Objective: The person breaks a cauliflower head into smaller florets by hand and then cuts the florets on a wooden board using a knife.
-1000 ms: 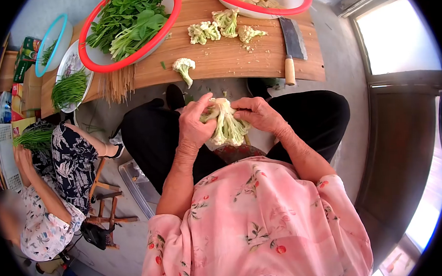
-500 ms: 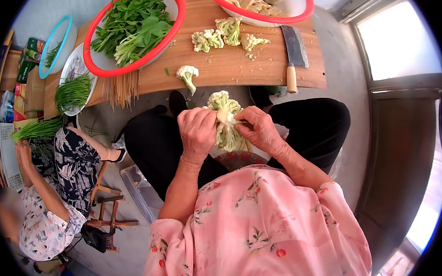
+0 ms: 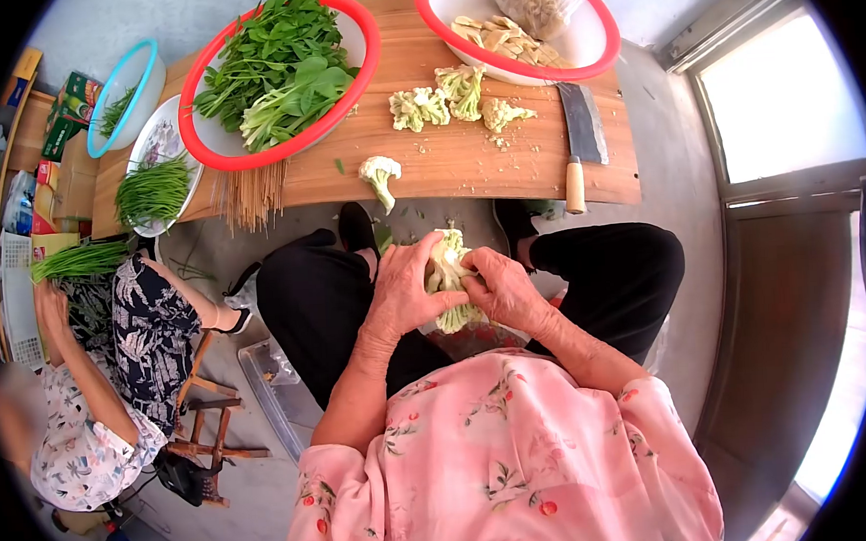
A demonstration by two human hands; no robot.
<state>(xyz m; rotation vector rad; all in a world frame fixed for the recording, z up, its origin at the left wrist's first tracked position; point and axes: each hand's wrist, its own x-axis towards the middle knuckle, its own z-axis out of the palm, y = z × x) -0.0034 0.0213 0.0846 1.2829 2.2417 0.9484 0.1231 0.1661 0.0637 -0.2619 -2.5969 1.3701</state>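
Fingers of the left hand (image 3: pixel 400 292) curled partway round the cauliflower (image 3: pixel 446 270), gripping it, while the right hand (image 3: pixel 508 288) pinched it, just off the near edge of the table (image 3: pixel 536 182). Four loose florets (image 3: pixel 419 109) lay on the table; the held cauliflower seemed not yet fully parted.

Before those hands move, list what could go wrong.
The left hand and right hand hold pale green, branching cauliflower; pieces might hit the grey floor. The wooden-handled steel cleaver reaches the edge of the brown wooden table; bumping could topple it. The stalked white floret overhanging that edge may fall.
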